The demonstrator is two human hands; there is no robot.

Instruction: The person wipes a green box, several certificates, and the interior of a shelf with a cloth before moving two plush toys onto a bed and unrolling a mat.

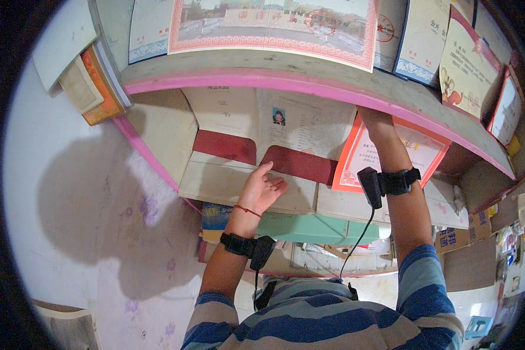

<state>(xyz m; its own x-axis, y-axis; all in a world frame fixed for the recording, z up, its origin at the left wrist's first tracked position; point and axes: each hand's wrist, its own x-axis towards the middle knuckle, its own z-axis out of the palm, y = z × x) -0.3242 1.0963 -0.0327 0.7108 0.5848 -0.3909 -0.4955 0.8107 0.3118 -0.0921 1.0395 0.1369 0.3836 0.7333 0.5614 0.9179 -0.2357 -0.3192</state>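
My left hand (262, 189) is palm up with its fingers apart and nothing in it. It is just in front of an opened certificate booklet (300, 125) with dark red pockets and a small portrait photo, standing in the middle compartment. My right hand (374, 119) reaches up under the pink-edged upper shelf (245, 76), which hides its fingers. Below that hand a red-bordered certificate (350, 157) leans beside the booklet, partly covered by my right forearm. Whether the right hand grips it cannot be seen.
On the upper shelf stand a large certificate with a photo background (268, 29) and several other certificates. Books (99, 84) stick out at the left end. A green box (309, 227) lies on the shelf below, and a cardboard box (478, 227) is at the right.
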